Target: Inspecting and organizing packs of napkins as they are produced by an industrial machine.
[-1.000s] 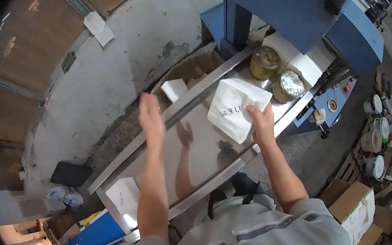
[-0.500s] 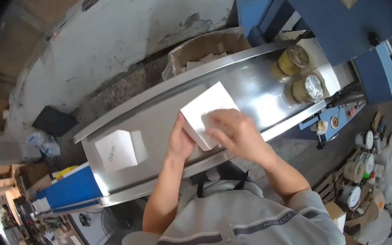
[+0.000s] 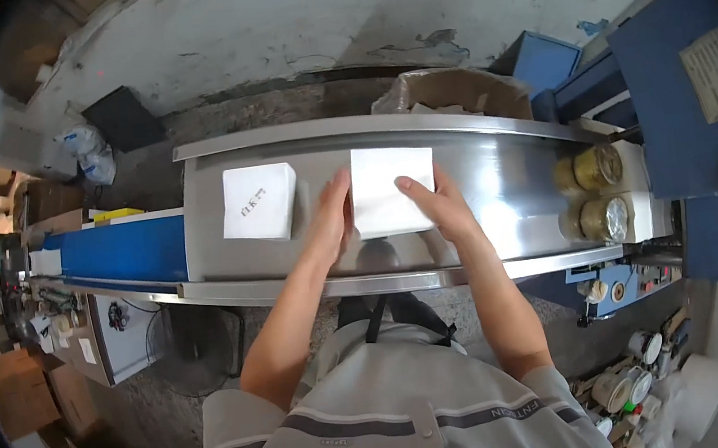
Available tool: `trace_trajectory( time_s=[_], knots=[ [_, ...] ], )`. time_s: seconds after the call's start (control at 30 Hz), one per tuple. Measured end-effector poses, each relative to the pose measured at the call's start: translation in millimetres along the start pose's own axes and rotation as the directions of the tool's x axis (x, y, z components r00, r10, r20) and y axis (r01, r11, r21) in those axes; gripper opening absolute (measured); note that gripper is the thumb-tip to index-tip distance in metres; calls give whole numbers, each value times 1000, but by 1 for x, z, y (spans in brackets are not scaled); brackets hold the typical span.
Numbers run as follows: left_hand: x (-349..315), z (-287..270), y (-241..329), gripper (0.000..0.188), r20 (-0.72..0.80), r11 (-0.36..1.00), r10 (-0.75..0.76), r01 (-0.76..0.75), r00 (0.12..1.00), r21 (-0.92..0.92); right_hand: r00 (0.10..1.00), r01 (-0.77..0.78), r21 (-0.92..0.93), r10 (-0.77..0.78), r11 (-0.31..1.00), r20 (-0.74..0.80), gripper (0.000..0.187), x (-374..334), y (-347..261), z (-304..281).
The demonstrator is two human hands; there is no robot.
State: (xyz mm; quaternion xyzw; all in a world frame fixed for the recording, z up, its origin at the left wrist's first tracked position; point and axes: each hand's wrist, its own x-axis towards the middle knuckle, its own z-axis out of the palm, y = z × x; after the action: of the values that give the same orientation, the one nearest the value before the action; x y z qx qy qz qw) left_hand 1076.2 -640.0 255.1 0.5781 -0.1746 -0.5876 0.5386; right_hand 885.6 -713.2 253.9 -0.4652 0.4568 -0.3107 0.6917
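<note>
Between my two hands is a square white block [image 3: 389, 211], much like a stack of paper, over the metal table [image 3: 488, 171]. My left hand [image 3: 335, 213] presses along its left side, fingers mostly hidden by the block's edge. My right hand [image 3: 450, 206] grips the right side, thumb lying on the top face and fingers behind the edge. To the left, a second white block [image 3: 273, 222] of similar shape rests on the table, with dark handwriting on top.
Two wrapped yellowish cans [image 3: 596, 167] stand at the table's right end, near a blue machine [image 3: 670, 74]. Behind the far rim is an open cardboard box [image 3: 468, 87] with a plastic liner. A blue surface [image 3: 123, 253] adjoins the left end; raised metal rims edge the table.
My right hand has moved from over the block's top to its right side. The block has turned from tilted to nearly square with the table. The whole view has turned and shifted.
</note>
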Motion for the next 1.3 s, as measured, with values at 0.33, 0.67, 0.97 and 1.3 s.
trace_trajectory(
  time_s=[0.33,0.67,0.97,1.3],
  knots=[
    [-25,-122,52,86,148,80,540,-226,829,971,990,123,-28,-121,992,68,68,33,54,96],
    [-38,-145,59,90,270,-99,602,-265,752,959,942,277,-518,-334,809,-20,85,25,51,136],
    [14,-192,51,83,328,-110,674,-349,662,930,973,182,-392,-224,902,-64,76,59,64,173],
    [-68,-108,86,46,340,99,743,-597,577,796,938,332,-255,-347,908,-15,59,-57,33,30]
  ],
)
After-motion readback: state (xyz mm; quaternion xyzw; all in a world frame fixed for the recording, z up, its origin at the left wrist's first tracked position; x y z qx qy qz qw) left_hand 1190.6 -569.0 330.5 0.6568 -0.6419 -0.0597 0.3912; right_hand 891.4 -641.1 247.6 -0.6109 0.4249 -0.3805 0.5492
